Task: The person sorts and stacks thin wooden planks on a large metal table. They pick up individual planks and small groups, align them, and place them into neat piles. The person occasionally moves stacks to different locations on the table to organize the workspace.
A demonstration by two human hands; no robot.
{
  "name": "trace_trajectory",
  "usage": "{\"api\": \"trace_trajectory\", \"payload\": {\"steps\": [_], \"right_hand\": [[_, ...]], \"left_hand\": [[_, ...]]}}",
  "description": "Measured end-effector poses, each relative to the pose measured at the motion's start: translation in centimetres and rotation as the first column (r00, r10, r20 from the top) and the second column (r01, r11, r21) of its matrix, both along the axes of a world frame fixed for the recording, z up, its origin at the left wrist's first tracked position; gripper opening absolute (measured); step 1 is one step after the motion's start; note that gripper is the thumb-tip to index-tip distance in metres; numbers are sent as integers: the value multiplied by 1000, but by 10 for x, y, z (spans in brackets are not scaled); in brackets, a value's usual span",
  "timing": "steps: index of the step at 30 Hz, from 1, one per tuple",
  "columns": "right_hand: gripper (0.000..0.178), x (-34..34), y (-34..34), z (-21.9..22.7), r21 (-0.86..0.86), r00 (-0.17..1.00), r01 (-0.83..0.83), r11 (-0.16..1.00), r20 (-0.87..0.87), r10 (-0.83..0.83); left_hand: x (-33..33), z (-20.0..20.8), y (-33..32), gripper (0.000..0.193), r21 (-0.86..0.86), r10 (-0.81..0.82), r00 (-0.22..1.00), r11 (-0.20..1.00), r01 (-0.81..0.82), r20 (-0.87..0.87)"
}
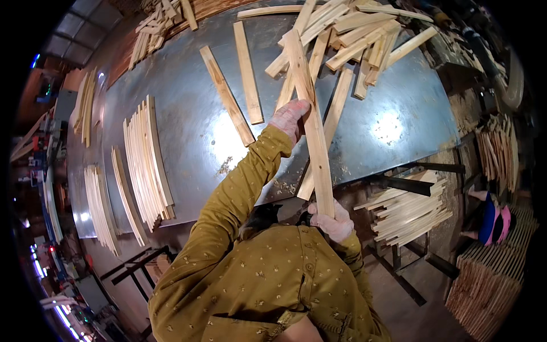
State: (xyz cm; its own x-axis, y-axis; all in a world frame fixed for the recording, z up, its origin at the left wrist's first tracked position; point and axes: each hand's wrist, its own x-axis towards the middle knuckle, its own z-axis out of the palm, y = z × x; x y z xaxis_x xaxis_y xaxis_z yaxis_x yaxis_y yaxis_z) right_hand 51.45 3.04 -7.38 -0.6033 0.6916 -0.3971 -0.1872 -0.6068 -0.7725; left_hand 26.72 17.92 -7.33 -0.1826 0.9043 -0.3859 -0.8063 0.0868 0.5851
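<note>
A long pale wooden slat (pixel 317 139) with a darker streak and a few knots is held between both hands, tilted over the near edge of the metal table. My left hand (pixel 291 118), in a pale glove, is closed around its middle. At the near end my right hand (pixel 335 221), also gloved, grips the slat close to my body. Beneath it, another slat (pixel 336 119) lies slantwise on the table. Two loose slats, one with a dark streak (pixel 227 94) and a plain one (pixel 248 74), lie left of my left hand.
A jumbled heap of slats (pixel 364 43) covers the table's far right. Neat rows of slats (pixel 142 165) line the left of the metal table (pixel 188 85). A stack (pixel 407 208) rests on a stand at right; another person (pixel 494 219) is beyond it, beside stacked boards (pixel 490 279).
</note>
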Motion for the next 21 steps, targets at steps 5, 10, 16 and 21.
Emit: {"api": "trace_trajectory", "payload": {"steps": [5,10,16,21], "right_hand": [[40,16,24,-4,-239,932,-264,935,-314,183],[33,-25,24,-4,-258,879,-306,916,-447,168],[44,-74,59,5,648,654,-602,467,736,-177],[56,-103,94,60,565,576,-816,121,811,100]], "left_hand": [[-21,35,-14,40,7,-86,959,996,91,-271],[-76,43,-41,46,129,-96,989,985,110,-109],[-149,49,-87,69,-27,37,193,948,-317,-981],[-191,71,-202,51,203,166,-184,956,-210,-969]]}}
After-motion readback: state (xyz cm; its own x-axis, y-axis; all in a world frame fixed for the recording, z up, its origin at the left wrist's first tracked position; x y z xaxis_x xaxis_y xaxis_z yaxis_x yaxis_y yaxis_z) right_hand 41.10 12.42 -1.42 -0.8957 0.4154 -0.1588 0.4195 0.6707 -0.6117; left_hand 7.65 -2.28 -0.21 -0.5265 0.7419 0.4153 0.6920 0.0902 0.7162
